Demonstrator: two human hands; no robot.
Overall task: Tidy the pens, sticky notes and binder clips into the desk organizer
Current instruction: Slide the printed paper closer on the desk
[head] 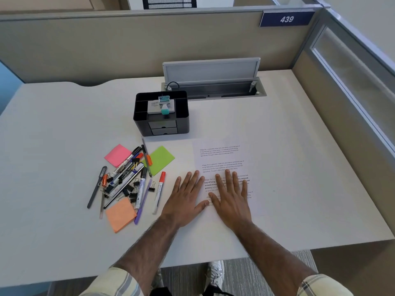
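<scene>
Pens (140, 189), binder clips (152, 188) and sticky notes (120, 214) lie heaped beside my left hand (186, 195); it and my right hand (232, 197), on a printed sheet (222, 154), rest flat, fingers (228, 178) spread, empty.

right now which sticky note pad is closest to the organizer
The green pad; the pink pad lies farther left of the organizer, the orange pad farthest.

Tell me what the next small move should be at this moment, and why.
Probably the left hand should reach left for the red-capped marker, the nearest piece of the loose pile. Both hands lie flat and hold nothing, the right hand on the printed sheet. The organizer stands behind the pile, with no pens visible in it.
</scene>
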